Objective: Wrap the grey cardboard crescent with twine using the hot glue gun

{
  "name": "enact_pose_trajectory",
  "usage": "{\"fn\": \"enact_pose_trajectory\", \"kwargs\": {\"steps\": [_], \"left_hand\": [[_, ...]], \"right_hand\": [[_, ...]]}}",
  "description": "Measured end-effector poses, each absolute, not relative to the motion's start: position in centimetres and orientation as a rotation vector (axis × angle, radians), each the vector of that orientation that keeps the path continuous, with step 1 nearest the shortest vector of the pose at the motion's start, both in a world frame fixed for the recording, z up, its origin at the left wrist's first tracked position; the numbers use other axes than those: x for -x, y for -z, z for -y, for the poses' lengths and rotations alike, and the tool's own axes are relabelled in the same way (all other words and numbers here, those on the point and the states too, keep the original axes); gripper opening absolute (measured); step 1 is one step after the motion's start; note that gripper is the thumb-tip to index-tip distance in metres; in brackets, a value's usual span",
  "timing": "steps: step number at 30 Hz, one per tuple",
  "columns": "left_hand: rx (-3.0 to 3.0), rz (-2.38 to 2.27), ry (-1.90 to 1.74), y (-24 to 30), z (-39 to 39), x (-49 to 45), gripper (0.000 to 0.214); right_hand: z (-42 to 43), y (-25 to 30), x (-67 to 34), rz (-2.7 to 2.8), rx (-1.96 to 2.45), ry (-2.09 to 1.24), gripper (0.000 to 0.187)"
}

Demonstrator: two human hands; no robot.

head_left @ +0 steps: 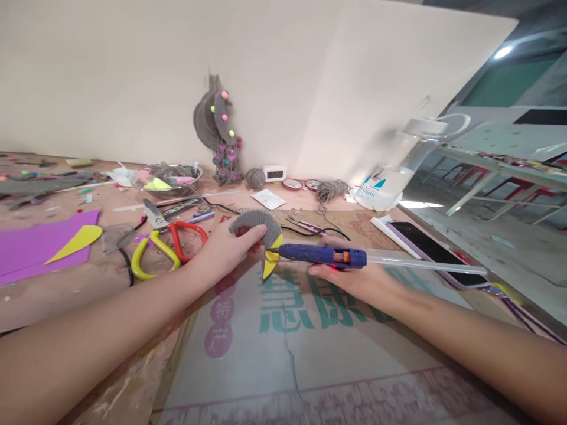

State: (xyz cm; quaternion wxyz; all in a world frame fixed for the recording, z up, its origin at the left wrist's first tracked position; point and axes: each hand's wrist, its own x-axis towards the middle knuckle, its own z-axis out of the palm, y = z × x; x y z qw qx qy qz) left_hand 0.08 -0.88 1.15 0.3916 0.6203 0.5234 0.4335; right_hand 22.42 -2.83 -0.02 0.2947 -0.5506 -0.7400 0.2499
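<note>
My left hand (230,245) grips a curved craft piece (261,227) wrapped in grey yarn, with a yellow foam tip (271,260) showing at its lower end. My right hand (354,277) holds a blue hot glue gun (323,255), lying sideways with a clear glue stick (425,262) sticking out of its back. The gun's nozzle touches the yellow tip of the craft piece. Both hands hover over a printed cardboard sheet (283,354) on the table.
Yellow-handled scissors (148,257) and red-handled scissors (183,236) lie left of my hands. Purple foam (31,245) with a yellow leaf shape (77,241) is far left. A phone (432,251), plastic bottle (398,165), twine (330,189), small clock (274,173) and a grey decorated model (219,127) stand behind.
</note>
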Motion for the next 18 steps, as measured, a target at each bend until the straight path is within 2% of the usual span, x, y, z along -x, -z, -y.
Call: {"fn": "enact_pose_trajectory", "kwargs": {"steps": [7, 18], "left_hand": [[-1.523, -1.304, -1.119, -0.8, 0.6, -0.1, 0.022], [-1.552, -1.311, -1.092, -1.1, 0.8, -0.1, 0.025]], "right_hand": [[3.1, -1.2, -22.0, 2.050, 1.419, -0.760, 0.033], [3.1, -1.0, -21.9, 2.008, 1.432, -0.724, 0.033]]}}
